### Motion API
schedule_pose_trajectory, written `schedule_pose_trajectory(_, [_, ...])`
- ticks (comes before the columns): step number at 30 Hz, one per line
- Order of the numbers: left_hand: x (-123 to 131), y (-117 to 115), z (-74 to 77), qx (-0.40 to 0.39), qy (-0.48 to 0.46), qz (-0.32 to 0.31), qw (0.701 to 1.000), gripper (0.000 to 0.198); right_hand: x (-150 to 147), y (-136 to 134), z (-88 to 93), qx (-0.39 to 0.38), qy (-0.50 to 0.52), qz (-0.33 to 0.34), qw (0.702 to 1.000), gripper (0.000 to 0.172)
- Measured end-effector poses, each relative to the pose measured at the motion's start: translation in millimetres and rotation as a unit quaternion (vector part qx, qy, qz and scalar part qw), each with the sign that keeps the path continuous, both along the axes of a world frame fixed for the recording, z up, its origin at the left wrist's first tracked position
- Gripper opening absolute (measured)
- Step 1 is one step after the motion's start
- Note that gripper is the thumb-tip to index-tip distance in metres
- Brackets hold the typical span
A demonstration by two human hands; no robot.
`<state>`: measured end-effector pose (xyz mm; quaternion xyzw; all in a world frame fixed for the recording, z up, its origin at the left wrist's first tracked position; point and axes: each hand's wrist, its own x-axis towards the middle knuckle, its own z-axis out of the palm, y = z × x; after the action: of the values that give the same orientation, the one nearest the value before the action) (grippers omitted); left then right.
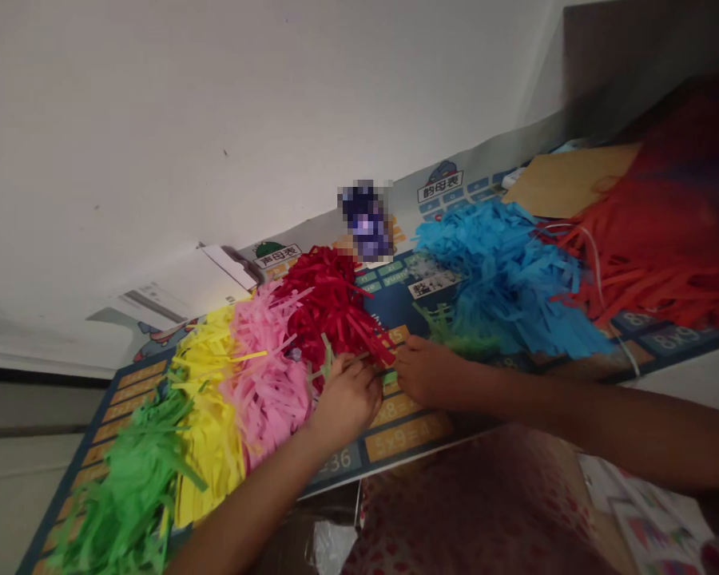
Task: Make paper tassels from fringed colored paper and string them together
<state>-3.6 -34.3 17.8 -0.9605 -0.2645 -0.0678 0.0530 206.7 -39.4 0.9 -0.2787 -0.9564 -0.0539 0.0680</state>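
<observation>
Pink strips (269,375) just beside left hand (347,399)

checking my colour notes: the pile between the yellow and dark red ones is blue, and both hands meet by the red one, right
No: the head view shows a pink pile, not a blue one, between the yellow pile and red pile. The left hand and right hand do meet by the red pile.

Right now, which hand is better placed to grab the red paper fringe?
Left, probably. The left hand touches the red paper fringe at its lower edge; the right hand sits beside it on the multiplication chart.
</observation>
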Motion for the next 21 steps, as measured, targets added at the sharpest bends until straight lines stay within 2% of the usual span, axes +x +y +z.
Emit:
schedule_pose_trajectory(3, [1.6, 1.9, -0.2, 0.008, -0.001, -0.003, 1.0, 0.018, -2.0, 3.7, -2.1, -0.001, 0.01, 0.004, 1.0, 0.024])
schedule_pose_trajectory(7, [1.4, 2.7, -2.1, 0.003, 0.001, 0.0, 1.0, 0.017, 0.9, 15.9, -4.3, -0.075, 0.043, -0.08, 0.993, 0.017])
schedule_pose_trajectory(9, [0.3, 2.3, -3.7, 0.005, -0.004, 0.01, 1.0, 0.016, 0.2, 20.0, -5.0, -0.096, 0.037, -0.097, 0.99, 0.017])
schedule_pose_trajectory(12, [-2.1, 1.6, -7.7, 0.014, -0.032, 0.02, 0.999, 0.015, -5.5, 17.9, -7.3, -0.058, 0.048, -0.094, 0.993, 0.015])
schedule_pose_trajectory(16, [-7.6, -0.5, -14.6, 0.038, -0.07, 0.01, 0.997, 0.013, -8.7, 5.5, -13.9, 0.005, 0.056, -0.033, 0.998, 0.018])
schedule_pose_trajectory(21, [-18.3, -2.9, -21.7, 0.022, -0.083, 0.003, 0.996, 0.009, 16.2, -3.6, -26.9, 0.037, 0.079, -0.016, 0.996, 0.015])
